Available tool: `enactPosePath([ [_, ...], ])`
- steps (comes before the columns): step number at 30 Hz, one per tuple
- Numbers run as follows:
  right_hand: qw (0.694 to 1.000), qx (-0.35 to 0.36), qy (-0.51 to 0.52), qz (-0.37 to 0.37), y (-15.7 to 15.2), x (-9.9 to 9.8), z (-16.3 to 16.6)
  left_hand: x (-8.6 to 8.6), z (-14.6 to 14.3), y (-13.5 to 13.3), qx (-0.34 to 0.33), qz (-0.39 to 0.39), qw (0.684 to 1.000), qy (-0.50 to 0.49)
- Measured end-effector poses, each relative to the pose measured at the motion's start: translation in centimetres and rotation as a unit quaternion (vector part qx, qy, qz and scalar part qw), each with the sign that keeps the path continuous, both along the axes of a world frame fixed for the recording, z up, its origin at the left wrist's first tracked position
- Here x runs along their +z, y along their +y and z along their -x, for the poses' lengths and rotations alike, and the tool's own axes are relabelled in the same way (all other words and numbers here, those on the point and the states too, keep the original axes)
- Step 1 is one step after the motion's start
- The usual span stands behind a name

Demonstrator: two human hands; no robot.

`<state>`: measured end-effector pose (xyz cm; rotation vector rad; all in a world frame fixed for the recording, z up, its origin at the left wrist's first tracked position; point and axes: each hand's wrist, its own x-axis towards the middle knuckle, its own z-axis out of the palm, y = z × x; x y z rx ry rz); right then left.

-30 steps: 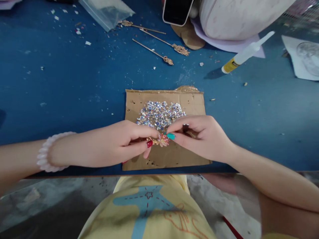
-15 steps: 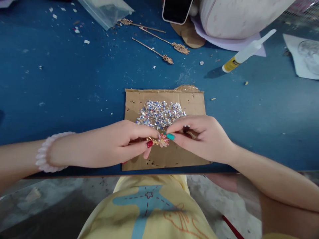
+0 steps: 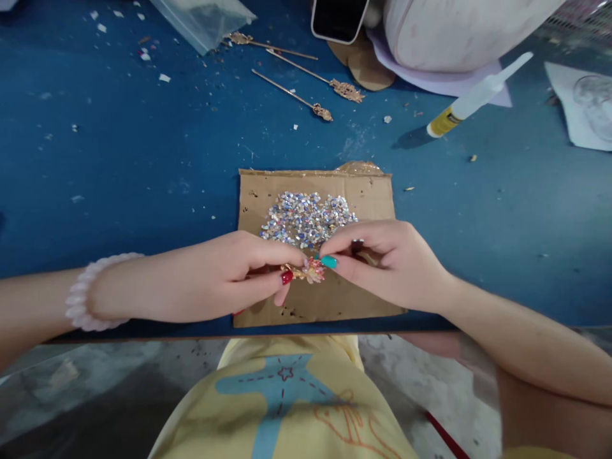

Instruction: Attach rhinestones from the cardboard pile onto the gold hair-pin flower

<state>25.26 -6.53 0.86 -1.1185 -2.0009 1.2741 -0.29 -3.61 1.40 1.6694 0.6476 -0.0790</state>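
Between the thumb and fingers of my left hand (image 3: 210, 280) is a small gold ornament with pink and red flower petals (image 3: 314, 270). My right hand (image 3: 389, 264) pinches at the ornament's right edge with thumb and forefinger; any tiny piece between those tips is hidden. Both hands are over a cardboard sheet (image 3: 344, 299). Just beyond the fingertips, a pile of glittering silver and blue flat-backed gems (image 3: 306, 217) lies spread on the cardboard.
Several gold hair sticks with ornate heads (image 3: 347, 91) lie farther back on the blue table (image 3: 143, 159). A glue bottle with a yellow label (image 3: 444, 121) stands at the right. At the back are a clear plastic bag (image 3: 205, 25), a phone (image 3: 338, 19) and a pale rounded object (image 3: 459, 32).
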Motion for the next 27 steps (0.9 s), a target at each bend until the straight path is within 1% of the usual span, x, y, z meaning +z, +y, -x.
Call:
enactPosePath([
  [7,1.0,0.0,-0.001,0.001,0.0,-0.08,-0.18,0.16,-0.09,0.06,0.002,0.022,1.0,-0.002],
  [13,1.0,-0.006,-0.004,0.006,-0.08,-0.06,-0.14,0.16,-0.1,0.11,0.0,0.016,1.0,0.005],
  [27,0.999,0.015,-0.01,-0.039,-0.07,-0.08,-0.2,0.17,-0.15,0.07,0.01,0.051,0.999,0.003],
])
